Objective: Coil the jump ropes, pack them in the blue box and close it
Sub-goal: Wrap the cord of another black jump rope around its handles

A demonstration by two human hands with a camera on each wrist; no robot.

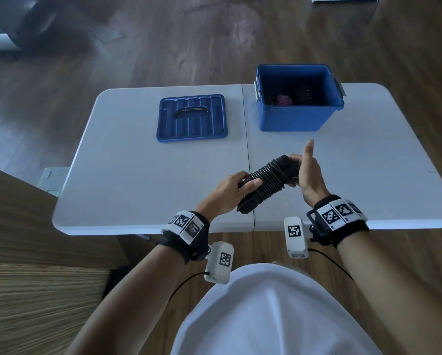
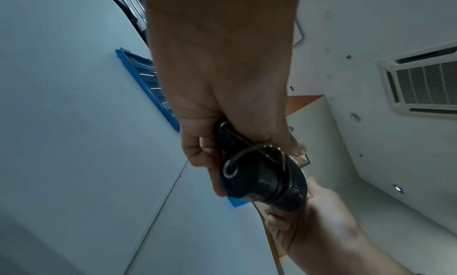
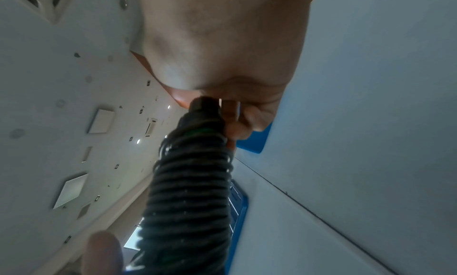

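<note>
Black jump rope (image 1: 267, 181), fully coiled, is clamped in both hands' grip, left hand (image 1: 225, 192) and right hand (image 1: 308, 172); next, lower it into the blue box (image 1: 298, 119).

Lid (image 1: 192, 118) left of box (image 1: 299, 119) on table (image 1: 127, 175), coiled ropes (image 1: 289, 97) inside box

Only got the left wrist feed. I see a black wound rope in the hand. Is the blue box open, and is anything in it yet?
Observer: Open. The head view shows the blue box with a purple bundle and dark coils inside.
Operator: Lid?
Observer: The lid lies flat on the table, left of the box, handle up.
Operator: What is the right hand doing?
Observer: The right hand grips the far end of the black jump rope, thumb pointing up; the left hand holds the near end.
</note>
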